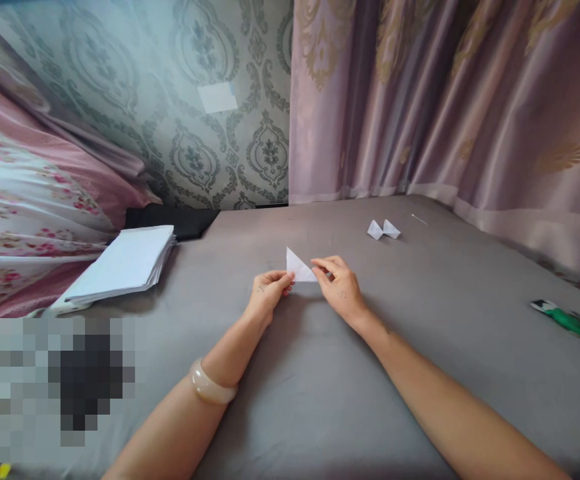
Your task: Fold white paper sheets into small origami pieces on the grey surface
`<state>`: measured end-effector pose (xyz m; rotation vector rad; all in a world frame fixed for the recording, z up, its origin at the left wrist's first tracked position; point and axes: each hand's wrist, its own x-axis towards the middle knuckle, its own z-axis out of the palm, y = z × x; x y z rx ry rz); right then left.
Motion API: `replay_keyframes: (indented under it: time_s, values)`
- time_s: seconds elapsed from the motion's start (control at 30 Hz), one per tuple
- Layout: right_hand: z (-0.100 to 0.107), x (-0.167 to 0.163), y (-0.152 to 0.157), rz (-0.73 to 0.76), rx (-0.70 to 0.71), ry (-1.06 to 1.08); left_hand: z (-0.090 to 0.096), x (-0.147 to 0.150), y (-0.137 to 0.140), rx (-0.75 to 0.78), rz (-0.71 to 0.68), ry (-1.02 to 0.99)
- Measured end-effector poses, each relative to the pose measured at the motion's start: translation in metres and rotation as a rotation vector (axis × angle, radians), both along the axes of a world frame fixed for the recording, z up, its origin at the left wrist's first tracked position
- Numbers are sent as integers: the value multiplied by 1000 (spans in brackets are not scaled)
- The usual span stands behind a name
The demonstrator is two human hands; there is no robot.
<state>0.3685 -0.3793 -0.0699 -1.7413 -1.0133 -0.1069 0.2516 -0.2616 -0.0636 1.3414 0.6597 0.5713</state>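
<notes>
A small white piece of folded paper [300, 268], triangular in outline, is held up just above the grey cloth surface [320, 380]. My left hand [269, 292] pinches its lower left corner between thumb and fingers. At the right corner, the thumb and fingertips of my right hand [339, 283] close on the paper's edge. Farther back to the right stands a folded white paper shape [391, 230] with two pointed parts side by side. A pale bangle [213, 385] circles my left wrist.
A stack of white paper [125, 261] lies at the left, beside a black flat item [185, 221]. Green-handled tool [565, 320] rests at the right edge; a thin white stick [419, 219] lies farther back. Curtains [370, 100] hang behind. A pixelated patch covers the lower left.
</notes>
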Motion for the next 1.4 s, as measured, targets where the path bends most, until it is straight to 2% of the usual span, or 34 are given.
replay_keyframes:
  time_s: [0.17, 0.33, 0.63, 0.73, 0.93, 1.13, 1.27, 1.4]
  values:
    - [0, -7, -2, -4, -80, -148, 5, -2, -7, 39, -36, -32]
    - [1, -15, -3, 0, -138, -259, 4, -2, -7, 39, 6, -24]
    - [-1, -21, -2, -3, -134, -292, -5, 1, -1, 60, 54, -13]
    - [4, -24, -2, 14, -90, -193, -6, 1, -1, 134, 55, -34]
    - [9, -24, 0, 87, -126, 346, -6, 2, -4, 291, 20, -49]
    - [8, -14, 3, 199, -64, 634, -8, 1, -4, 437, -13, -16]
    - [9, -6, -1, 300, -74, 713, -4, 1, -8, 389, -110, -26]
    - [17, 2, -10, 443, -138, 709, 6, -3, -9, 175, -256, -69]
